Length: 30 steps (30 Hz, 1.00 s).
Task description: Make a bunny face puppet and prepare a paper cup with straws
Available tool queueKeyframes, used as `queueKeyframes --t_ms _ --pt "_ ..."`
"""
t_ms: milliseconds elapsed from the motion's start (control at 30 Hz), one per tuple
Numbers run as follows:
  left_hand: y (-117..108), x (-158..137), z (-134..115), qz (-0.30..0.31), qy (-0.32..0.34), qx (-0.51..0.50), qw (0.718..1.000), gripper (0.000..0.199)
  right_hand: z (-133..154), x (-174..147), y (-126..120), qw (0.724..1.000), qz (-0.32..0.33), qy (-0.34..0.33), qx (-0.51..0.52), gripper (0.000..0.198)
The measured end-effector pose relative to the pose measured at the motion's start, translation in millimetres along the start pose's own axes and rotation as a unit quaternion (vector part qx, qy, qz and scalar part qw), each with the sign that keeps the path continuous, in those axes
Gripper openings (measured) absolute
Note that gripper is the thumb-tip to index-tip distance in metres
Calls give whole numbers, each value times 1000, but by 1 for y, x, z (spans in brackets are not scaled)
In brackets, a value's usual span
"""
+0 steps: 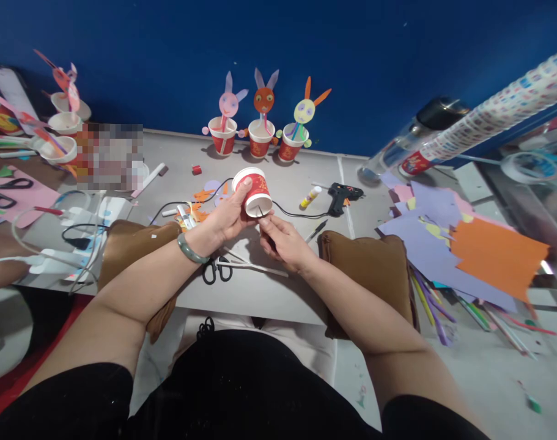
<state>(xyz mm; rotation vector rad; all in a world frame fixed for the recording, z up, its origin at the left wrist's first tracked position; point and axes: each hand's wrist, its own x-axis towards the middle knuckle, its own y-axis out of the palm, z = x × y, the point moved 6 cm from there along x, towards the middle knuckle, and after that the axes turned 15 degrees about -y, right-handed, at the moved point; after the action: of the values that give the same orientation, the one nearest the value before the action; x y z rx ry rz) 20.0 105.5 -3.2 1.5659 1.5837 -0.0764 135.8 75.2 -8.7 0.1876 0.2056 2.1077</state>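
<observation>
A red and white paper cup (256,185) is tipped on its side over the middle of the table. My left hand (230,215), with a bangle at the wrist, is wrapped around it, thumb on the red wall. Against the cup's white end facing me, my right hand (280,239) is pinched closed. A thin dark line shows at its fingertips on that end; what it belongs to is too small to make out. Below my hands lie black-handled scissors (217,270) and white strips (255,265). A pen-like tool (317,231) rests beyond my right hand.
Three cups with paper rabbits (262,137) stand along the blue wall. A black glue gun (342,198) and a glue stick (310,197) lie to the right, near coloured paper (493,250) and a tall cup stack (489,110). Brown cushions (365,275) sit under both forearms. Cables and a power strip (58,261) lie left.
</observation>
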Motion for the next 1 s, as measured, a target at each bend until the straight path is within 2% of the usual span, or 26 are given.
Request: queueKeyframes --t_ms 300,1000 --pt "-2 5 1 15 21 25 999 52 1 -1 0 1000 0 -9 -23 45" --pt "0 1 3 -9 -1 2 1000 46 -1 -1 -1 999 -9 4 -42 47"
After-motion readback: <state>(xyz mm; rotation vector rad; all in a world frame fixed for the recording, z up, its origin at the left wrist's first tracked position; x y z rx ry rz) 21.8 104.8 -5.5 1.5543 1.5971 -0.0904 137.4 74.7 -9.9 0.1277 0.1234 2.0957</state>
